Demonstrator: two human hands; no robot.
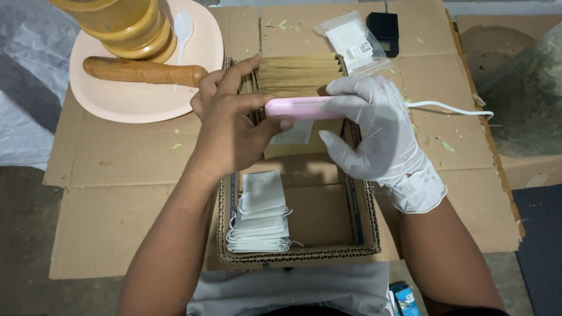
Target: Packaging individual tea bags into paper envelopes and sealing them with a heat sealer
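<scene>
White bags (260, 216) sit stacked in our box (328, 248). Our gloved right hand (374, 131) squeezes the pink sealer (295, 108), lying sideways. Our bare left hand (231, 126) pinches a small bag (294, 133) under it.

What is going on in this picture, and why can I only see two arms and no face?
The camera sits on the person's head and looks down, so you see only their own arms. The left hand is bare, and the right hand wears a white rubber glove. Together both hands hold a slim pink plastic tool with a white cord, pressed over a small white paper bag. Below them is an open brown cardboard box with a stack of white paper bags with strings inside. Everything rests on flattened brown cardboard. At the top left, a round pale pink plate carries a wooden pestle and a white plastic spoon.
</scene>
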